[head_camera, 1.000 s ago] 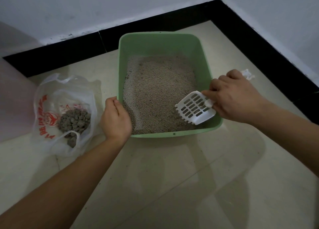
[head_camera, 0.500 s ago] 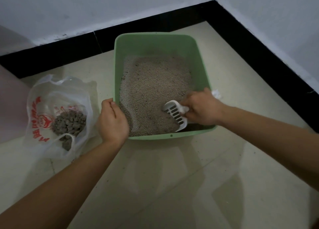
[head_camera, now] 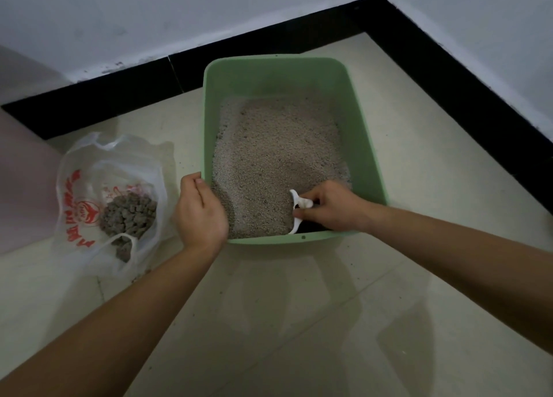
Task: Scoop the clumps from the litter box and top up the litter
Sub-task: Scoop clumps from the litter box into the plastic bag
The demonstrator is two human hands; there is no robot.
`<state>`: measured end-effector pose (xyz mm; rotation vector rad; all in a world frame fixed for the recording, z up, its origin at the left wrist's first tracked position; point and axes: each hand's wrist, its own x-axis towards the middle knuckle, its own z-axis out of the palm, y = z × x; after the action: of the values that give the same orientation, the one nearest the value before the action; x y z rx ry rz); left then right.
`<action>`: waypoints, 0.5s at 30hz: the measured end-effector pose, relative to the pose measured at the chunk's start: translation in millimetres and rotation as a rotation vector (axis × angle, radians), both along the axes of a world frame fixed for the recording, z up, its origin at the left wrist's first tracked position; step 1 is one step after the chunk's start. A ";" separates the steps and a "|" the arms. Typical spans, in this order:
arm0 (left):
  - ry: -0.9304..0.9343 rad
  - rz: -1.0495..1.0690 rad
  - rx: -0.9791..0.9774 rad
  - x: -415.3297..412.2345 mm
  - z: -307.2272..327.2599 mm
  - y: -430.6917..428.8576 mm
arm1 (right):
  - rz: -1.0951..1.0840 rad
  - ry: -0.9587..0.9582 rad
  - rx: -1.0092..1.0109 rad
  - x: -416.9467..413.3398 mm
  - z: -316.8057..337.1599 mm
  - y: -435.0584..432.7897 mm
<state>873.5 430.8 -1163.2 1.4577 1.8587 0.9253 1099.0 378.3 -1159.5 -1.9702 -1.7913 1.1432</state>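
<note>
Green plastic litter box point(head_camera: 371, 145): rectangular, on the tiled floor point(head_camera: 299, 321) in a room corner, near the black skirting point(head_camera: 104, 97) and pale wall point(head_camera: 179, 13).

Litter point(head_camera: 275, 145): pale grey-beige granules across the box bottom, with a dark bare patch at the near right corner.

Scoop point(head_camera: 296, 200): white plastic, inside the box at the near right corner, head pushed down into the litter; only parts of it show past the hand.

Right hand point(head_camera: 332, 208): inside the box, fingers curled tight round the scoop's handle.

Left hand point(head_camera: 200, 214): at the box's near left corner, fingers hooked over the rim and gripping it, thumb on the outside.

Plastic bag point(head_camera: 77, 193): thin, white with red print, lying open on the floor just left of the box, apart from it.

Clumps point(head_camera: 128, 214): grey lumps heaped inside the bag, a few more near its handle loop.

Floor: cream tiles, glossy, with a few loose specks near the bag.
</note>
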 end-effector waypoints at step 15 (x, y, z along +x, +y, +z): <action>-0.216 0.064 -0.005 -0.9 1.1 -0.6 | -0.134 0.134 0.025 -14.0 7.8 -1.4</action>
<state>872.6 430.2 -1162.1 1.2482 1.7553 1.0633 1084.9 376.9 -1151.6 -1.9182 -1.5742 1.1739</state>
